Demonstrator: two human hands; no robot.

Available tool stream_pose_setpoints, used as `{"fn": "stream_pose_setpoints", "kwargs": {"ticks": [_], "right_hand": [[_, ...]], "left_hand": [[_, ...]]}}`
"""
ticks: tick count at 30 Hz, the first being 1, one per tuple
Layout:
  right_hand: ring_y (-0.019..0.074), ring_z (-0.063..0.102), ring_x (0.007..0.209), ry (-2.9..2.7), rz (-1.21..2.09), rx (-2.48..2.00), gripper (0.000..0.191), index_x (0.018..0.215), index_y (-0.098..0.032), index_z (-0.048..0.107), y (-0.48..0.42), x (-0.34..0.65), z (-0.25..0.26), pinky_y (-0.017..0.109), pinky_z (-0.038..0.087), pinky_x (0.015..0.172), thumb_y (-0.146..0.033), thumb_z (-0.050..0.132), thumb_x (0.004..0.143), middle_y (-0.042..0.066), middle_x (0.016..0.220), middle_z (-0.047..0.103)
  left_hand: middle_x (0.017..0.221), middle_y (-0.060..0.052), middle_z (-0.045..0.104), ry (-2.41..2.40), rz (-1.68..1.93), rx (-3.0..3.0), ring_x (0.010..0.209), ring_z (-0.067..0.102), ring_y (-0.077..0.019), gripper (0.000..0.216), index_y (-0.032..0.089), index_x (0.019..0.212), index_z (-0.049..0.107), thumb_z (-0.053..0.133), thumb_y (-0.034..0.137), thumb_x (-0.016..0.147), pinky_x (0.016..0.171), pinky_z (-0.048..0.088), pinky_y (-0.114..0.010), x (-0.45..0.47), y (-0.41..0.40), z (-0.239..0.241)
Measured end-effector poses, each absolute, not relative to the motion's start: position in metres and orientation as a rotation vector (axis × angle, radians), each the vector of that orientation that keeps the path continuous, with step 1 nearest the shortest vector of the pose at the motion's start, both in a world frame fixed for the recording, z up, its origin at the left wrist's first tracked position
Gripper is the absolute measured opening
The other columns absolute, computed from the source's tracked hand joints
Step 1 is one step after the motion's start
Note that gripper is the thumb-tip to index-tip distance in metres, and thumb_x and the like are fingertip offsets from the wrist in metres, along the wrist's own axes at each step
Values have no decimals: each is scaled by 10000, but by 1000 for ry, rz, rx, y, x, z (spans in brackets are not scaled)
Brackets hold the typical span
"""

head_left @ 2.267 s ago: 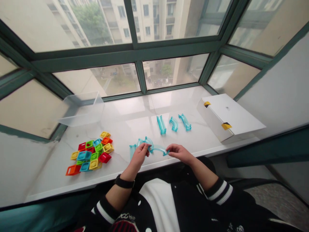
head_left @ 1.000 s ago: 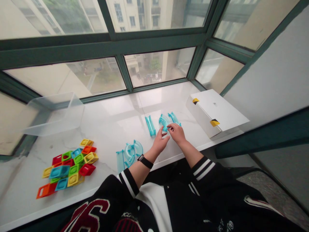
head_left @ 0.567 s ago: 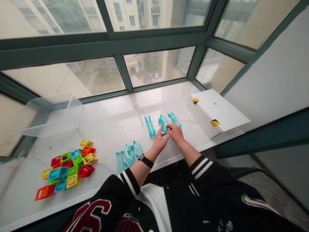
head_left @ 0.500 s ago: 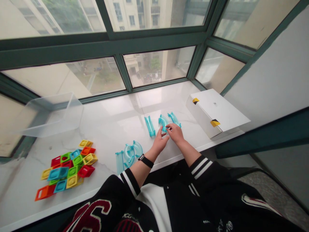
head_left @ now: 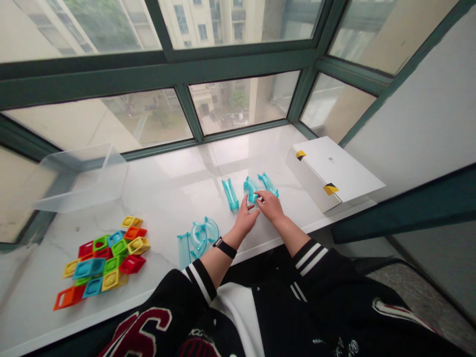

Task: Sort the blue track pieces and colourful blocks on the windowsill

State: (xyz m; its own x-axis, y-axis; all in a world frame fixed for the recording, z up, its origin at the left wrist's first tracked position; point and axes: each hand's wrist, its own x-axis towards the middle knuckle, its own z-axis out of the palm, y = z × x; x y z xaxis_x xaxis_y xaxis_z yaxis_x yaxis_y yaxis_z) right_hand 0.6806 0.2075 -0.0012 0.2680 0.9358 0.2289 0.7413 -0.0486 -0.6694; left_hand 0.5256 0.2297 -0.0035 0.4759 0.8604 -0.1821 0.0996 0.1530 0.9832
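Observation:
A stack of translucent blue curved track pieces [head_left: 250, 185] lies on the white sill in front of my hands. At its near left edge is my left hand [head_left: 246, 217], with index finger stretched up and thumb held apart. My right hand [head_left: 270, 205] pinches the near right end of the curved stack, and its fingers partly cover it. Straight blue track pieces [head_left: 230, 194] lie to the left of the stack, and another blue track group [head_left: 268, 184] lies to its right, just beyond my right hand.
More blue curved and flat track pieces [head_left: 200, 237] lie by my left forearm. Several colourful plastic blocks [head_left: 111, 265] cluster at the left. A clear plastic bin [head_left: 84, 191] stands behind them. At the right sits a white box [head_left: 334, 168] with yellow-and-black tabs, near the window frame.
The right hand's index finger has shifted slightly up and left along the curved stack. The other pieces stay in place.

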Motion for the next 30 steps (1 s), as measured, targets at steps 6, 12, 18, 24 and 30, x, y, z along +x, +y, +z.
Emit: {"fn": "stream_pose_setpoints", "kwargs": {"ticks": [6, 12, 18, 24, 30], "right_hand": [[181, 659, 776, -1377, 346, -1874, 450, 1344, -207, 629, 197, 674, -7, 387, 561, 867, -154, 622, 897, 69, 1093, 723], [197, 665, 775, -1296, 370, -1891, 468, 1360, -229, 604, 200, 670, -11, 419, 570, 858, -179, 629, 896, 70, 1078, 738], [209, 681, 780, -1271, 378, -1892, 455, 1348, -221, 605, 203, 669, -10, 413, 570, 843, -177, 629, 895, 60, 1027, 750], [215, 692, 802, -1278, 371, -1896, 432, 1324, -223, 613, 203, 669, -9, 416, 568, 852, -172, 612, 896, 59, 1028, 754], [211, 690, 777, -1246, 380, -1898, 447, 1322, -215, 587, 200, 669, -12, 404, 562, 832, -193, 602, 876, 56, 1014, 753]], "left_hand": [[1751, -176, 216, 985, 676, 1306, 1385, 587, -335, 1001, 277, 1671, 229, 789, 289, 841, 1160, 462, -525, 528, 231, 1], [1754, -175, 206, 991, 674, 1282, 1385, 586, -342, 1008, 281, 1665, 249, 804, 287, 823, 1158, 460, -526, 529, 232, 3], [1746, -167, 238, 958, 675, 1289, 1376, 590, -339, 988, 293, 1659, 252, 790, 280, 831, 1136, 480, -520, 528, 232, 1], [1746, -176, 224, 959, 650, 1315, 1374, 585, -338, 924, 275, 1656, 245, 732, 226, 872, 1135, 480, -518, 527, 233, 3], [1721, -180, 272, 957, 638, 1324, 1305, 625, -313, 907, 277, 1628, 302, 749, 206, 842, 1080, 530, -523, 522, 226, 3]]}}
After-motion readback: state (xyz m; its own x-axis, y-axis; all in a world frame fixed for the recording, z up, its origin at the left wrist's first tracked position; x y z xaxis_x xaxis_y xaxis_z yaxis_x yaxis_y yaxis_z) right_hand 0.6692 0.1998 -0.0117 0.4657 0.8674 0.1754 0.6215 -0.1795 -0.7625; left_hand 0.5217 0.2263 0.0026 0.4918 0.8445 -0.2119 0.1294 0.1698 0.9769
